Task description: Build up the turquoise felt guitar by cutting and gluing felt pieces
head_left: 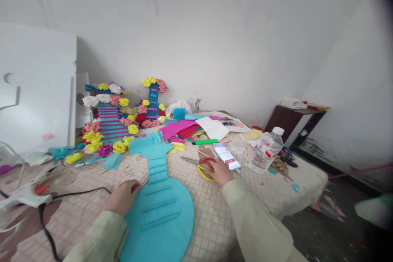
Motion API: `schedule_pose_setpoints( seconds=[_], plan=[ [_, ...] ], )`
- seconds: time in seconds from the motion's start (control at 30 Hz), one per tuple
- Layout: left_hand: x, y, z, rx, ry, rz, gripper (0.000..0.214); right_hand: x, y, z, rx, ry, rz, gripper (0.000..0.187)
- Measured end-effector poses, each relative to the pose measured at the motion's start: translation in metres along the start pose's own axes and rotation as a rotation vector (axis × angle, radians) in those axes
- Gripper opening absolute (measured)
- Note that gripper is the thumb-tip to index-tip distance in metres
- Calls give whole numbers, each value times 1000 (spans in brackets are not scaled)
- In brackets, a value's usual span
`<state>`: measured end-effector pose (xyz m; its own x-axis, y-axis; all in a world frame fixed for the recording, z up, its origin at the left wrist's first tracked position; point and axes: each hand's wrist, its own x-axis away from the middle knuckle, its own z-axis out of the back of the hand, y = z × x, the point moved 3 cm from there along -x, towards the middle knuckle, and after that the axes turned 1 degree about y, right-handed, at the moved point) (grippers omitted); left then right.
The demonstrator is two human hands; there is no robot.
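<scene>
A turquoise paper-covered guitar shape (167, 213) lies flat in front of me, with raised ridges across its neck and round body. My left hand (123, 196) is closed at the left edge of the guitar shape, fingers curled. A thin pale stick (144, 182) seems to poke out from its fingertips, partly hidden. To the right of the neck, my right hand (220, 172) has its fingers closed on the handles of a pair of scissors (206, 168), red and yellow. The blades point left, over the tablecloth. Just beyond that hand lies a phone (227, 156) with a lit screen.
Two flower-trimmed paper pieces (113, 123) (152, 104) stand by the wall. Coloured paper sheets (184, 129), a green marker (206, 142) and a water bottle (267, 151) lie or stand farther back. A power strip (29, 192) with black cables sits at left.
</scene>
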<state>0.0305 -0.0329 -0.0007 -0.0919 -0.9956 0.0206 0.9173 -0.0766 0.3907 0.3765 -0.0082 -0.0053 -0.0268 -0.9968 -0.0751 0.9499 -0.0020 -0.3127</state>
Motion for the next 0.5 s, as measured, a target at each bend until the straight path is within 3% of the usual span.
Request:
schedule_pose_setpoints(
  seconds=[0.23,0.5],
  plan=[
    [-8,3,-5,45,-21,21,24,-9,4,-3,2,-60,53,44],
    [-28,-2,-11,45,-44,26,21,-8,6,-1,-114,-44,72,40]
  ],
)
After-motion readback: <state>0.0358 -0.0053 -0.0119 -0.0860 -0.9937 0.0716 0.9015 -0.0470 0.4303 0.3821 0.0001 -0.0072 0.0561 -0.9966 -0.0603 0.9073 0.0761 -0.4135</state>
